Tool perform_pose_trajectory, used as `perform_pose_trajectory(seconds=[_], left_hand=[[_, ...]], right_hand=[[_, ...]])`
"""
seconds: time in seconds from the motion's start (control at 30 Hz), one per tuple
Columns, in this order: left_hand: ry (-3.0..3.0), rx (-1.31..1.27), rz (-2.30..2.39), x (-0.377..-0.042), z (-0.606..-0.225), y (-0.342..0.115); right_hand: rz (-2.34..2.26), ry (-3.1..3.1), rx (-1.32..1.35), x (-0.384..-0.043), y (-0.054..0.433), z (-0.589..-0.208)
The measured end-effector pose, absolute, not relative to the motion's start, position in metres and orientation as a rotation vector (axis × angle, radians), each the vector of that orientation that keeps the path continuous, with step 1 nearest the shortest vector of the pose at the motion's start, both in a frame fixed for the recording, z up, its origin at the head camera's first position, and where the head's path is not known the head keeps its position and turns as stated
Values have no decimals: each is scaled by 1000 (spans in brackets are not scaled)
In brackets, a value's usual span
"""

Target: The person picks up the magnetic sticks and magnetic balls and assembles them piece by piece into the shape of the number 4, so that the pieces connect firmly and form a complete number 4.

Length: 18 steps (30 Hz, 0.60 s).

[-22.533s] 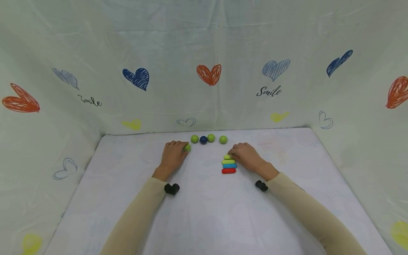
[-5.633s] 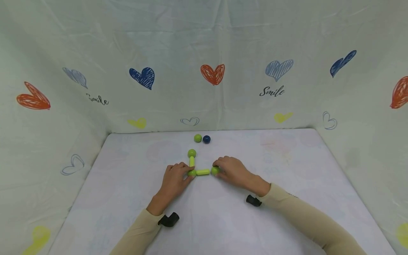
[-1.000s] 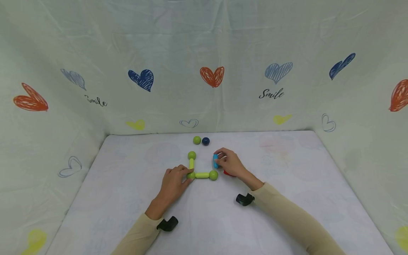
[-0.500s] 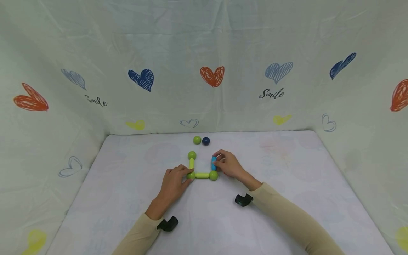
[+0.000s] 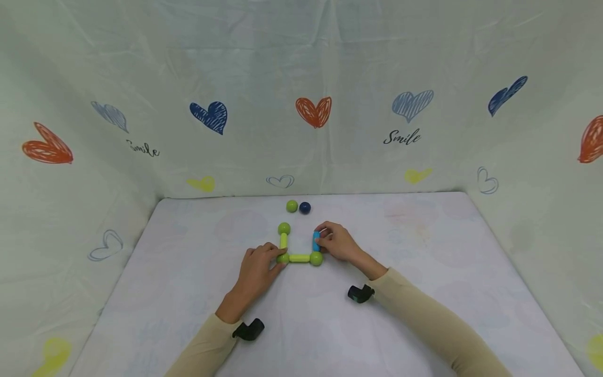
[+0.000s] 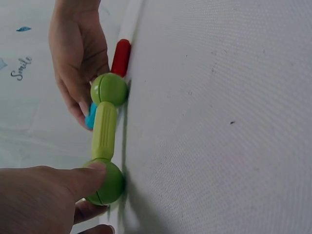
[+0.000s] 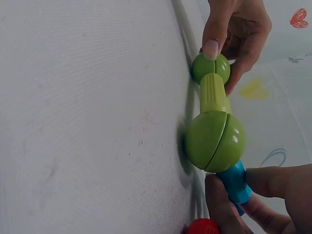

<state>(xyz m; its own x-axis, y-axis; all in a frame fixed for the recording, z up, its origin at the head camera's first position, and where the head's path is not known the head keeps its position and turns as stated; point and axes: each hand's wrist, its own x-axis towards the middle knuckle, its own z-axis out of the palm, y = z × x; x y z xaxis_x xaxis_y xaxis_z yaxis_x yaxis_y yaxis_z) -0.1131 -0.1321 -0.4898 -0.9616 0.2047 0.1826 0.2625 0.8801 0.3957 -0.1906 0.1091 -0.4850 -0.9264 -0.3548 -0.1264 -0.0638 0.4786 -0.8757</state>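
My left hand [image 5: 258, 267] pinches the green corner ball [image 6: 111, 184] of a flat shape built from magnetic balls and rods. One yellow-green rod [image 5: 283, 241] runs from that corner to a far green ball [image 5: 284, 228]. Another yellow-green rod [image 5: 299, 258] joins it to the right green ball [image 5: 316, 258]. Between thumb and fingers, my right hand [image 5: 339, 242] holds a blue rod [image 5: 316, 241], whose near end meets the right ball. In the right wrist view the blue rod [image 7: 235, 181] stands in line against that ball [image 7: 214, 141].
A loose green ball [image 5: 292, 206] and a dark blue ball [image 5: 304, 208] lie near the table's back edge. A red rod [image 6: 121, 57] lies on the table by my right hand, hidden in the head view. A heart-printed cloth [image 5: 254, 152] hangs behind.
Earlier balls and rods lay separate, then formed an L; the right ball joined its rod. Within the last second my right hand brought the blue rod down to that ball. My left hand stayed.
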Motion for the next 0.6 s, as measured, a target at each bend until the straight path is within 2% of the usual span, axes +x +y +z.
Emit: perform_pose_trajectory(seconds=[0.3, 0.6], left_hand=[[-2910, -420, -462, -110, -485, -126], [-2898, -582, -407, -109, -480, -86]], right_hand=[[-1375, 2475, -388, -192, 110, -485], [-1356, 2484, -390, -195, 110, -486]])
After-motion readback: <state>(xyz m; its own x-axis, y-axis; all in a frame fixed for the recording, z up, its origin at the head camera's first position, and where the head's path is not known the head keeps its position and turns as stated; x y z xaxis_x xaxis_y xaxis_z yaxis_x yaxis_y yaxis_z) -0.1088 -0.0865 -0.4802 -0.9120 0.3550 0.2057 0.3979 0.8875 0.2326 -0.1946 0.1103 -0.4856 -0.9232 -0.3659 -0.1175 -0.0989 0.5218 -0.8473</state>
